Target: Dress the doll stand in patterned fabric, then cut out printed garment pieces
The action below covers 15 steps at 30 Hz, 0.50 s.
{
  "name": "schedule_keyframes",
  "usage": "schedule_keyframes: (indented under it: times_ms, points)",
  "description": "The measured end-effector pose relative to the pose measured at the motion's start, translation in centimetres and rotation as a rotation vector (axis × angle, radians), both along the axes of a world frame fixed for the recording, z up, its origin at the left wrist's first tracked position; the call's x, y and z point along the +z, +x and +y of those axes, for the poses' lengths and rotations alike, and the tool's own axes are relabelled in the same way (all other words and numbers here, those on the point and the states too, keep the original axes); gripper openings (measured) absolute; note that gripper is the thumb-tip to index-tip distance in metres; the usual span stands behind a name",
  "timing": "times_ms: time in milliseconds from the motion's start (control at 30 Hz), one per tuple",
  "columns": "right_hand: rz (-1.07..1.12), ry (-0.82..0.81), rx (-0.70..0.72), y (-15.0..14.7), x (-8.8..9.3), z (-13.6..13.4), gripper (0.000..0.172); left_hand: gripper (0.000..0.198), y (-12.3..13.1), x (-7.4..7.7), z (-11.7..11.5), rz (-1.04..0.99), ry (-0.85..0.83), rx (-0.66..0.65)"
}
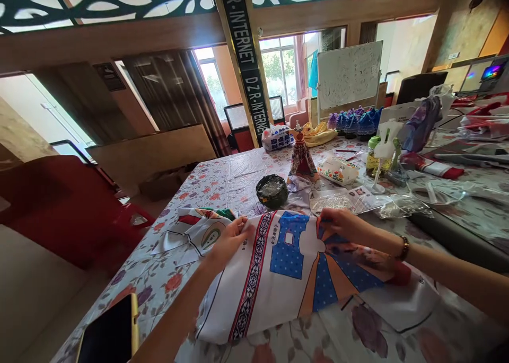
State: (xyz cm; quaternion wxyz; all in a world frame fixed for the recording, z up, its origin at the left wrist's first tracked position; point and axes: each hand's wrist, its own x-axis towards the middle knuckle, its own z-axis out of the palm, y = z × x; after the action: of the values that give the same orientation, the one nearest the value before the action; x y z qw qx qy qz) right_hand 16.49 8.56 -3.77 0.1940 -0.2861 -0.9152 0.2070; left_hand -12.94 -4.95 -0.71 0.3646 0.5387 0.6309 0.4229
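A white printed fabric sheet [262, 315] hangs between my two hands, its lower part spread over the table. Printed on it are a blue dotted garment piece, a red-and-black patterned band and a fan of blue and orange wedges. My left hand [230, 241] pinches the upper left edge, thumb against fingers. At the upper edge on the other side, my right hand [344, 226] is closed on the same cloth; some of its fingertips are hidden. Left of the sheet lies another bunched printed cloth piece [199, 233], with green, red and white areas.
A round dark woven basket [272, 197] stands beyond the cloth, near a small dressed doll figure [301, 159]. Tissue pack [338, 170], clear plastic bags [403, 206] and a white mini mannequin [384, 151] are on the right. A phone [109, 331] is at the lower left, by the table edge.
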Motion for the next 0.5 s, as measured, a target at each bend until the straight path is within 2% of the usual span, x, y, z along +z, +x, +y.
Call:
schedule_keyframes:
  times_ms: [167, 333, 500]
  points:
    - [0.179, -0.125, -0.040, 0.8, 2.9, 0.9, 0.030, 0.039, 0.6, 2.0, 0.3, -0.207, 0.096, 0.006]
    - [0.336, -0.193, -0.080, 2.1, 4.8, 1.0, 0.025, 0.063, 1.8, 4.1, 1.0, -0.296, 0.165, -0.074]
    - [0.425, -0.215, -0.116, 4.0, 6.3, 0.9, 0.027, 0.050, 2.5, 5.0, 1.6, -0.293, 0.174, -0.167]
